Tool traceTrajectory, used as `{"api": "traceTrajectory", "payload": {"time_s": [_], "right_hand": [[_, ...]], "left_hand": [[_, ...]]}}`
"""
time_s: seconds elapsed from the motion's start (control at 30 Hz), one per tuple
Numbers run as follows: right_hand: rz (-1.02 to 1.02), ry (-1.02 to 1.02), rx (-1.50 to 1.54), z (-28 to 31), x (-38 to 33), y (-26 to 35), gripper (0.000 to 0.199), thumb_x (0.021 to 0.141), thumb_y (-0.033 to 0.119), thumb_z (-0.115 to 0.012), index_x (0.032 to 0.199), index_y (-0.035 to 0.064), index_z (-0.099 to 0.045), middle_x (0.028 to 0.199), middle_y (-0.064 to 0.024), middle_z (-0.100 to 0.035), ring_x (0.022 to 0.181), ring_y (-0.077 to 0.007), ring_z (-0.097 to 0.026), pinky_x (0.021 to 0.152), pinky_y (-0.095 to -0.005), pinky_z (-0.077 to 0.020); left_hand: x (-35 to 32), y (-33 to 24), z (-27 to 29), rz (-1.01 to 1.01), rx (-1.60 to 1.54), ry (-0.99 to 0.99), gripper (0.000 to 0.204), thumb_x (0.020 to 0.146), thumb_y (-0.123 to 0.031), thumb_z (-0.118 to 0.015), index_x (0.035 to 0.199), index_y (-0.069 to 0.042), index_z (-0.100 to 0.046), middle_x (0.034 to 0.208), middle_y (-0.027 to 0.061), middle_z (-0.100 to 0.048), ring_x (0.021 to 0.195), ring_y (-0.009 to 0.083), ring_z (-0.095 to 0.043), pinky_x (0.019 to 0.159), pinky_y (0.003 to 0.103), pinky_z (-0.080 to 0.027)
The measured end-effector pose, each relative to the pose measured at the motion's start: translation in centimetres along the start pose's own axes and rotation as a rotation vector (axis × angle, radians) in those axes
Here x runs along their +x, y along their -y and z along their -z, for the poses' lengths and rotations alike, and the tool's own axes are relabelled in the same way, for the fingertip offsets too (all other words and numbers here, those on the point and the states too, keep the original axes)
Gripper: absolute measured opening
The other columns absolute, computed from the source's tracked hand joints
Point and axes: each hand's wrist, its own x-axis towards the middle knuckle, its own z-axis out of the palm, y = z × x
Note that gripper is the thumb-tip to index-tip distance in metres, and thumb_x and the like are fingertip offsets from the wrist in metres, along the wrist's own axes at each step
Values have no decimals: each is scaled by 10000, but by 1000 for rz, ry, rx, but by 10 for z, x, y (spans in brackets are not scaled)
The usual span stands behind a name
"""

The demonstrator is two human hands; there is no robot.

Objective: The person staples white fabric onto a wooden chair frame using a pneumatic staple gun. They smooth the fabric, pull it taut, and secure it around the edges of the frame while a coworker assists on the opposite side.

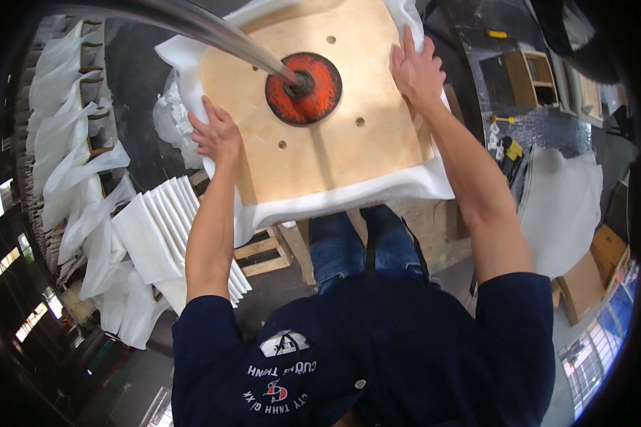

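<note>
A pale plywood panel with several small holes lies on a white padding sheet, whose edges stick out around it. A round red-orange disc, worn dark at its rim, rests on the panel's middle at the end of a shiny metal rod. My left hand grips the left edge of panel and padding, fingers bent over the white border. On the far right edge, my right hand has its thumb side on the wood and its fingers over the padding. The fingertips' undersides are hidden.
White sheets stand stacked at the left, beside a rack draped with translucent white wrapping. A wooden pallet lies below the panel. On the right are a small wooden box, a yellow-handled tool and a white sheet.
</note>
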Motion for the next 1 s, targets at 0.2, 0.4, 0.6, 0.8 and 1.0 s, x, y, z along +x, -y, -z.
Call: {"api": "traceTrajectory", "payload": {"time_s": [0.2, 0.4, 0.6, 0.8, 1.0], "right_hand": [[-6, -53, -60, -3, -1, 0, 610, 994, 476, -497, 1577, 376, -351, 1537, -173, -390, 1121, -481, -594, 909, -623, -493], [60, -145, -54, -12, 5, 3, 594, 992, 443, -506, 1569, 376, -382, 1559, -176, -379, 1219, -468, -542, 969, -621, -470], [421, -358, -148, -17, -45, -12, 553, 1050, 344, -460, 1592, 271, -377, 1635, -283, -269, 1463, -528, -315, 1172, -631, -295], [687, -89, 28, 2, -118, -19, 545, 1038, 294, -490, 1562, 159, -431, 1599, -344, -298, 1453, -557, -310, 1186, -627, -268], [631, 10, -45, 8, -127, -7, 572, 1037, 331, -489, 1578, 163, -406, 1635, -320, -243, 1483, -556, -254, 1193, -651, -233]], "left_hand": [[-1, -4, -2, -18, 6, -38, 500, 1066, -485, -364, 1564, -443, -386, 1656, 127, -265, 1322, 461, -427, 1026, 662, -367], [-3, 2, -5, -60, -75, -144, 500, 1034, -424, -443, 1530, -371, -480, 1642, 187, -294, 1393, 485, -378, 1067, 679, -331], [-69, 16, 14, -477, -146, -186, 579, 973, -380, -525, 1523, -201, -509, 1657, 261, -260, 1505, 518, -238, 1190, 694, -169], [-111, 39, 20, -635, -303, -45, 622, 968, -387, -545, 1545, -165, -475, 1647, 272, -271, 1509, 501, -249, 1209, 658, -182], [-102, 42, 22, -630, -378, -30, 626, 952, -368, -581, 1539, -172, -482, 1650, 251, -275, 1515, 477, -247, 1213, 646, -190]]}}
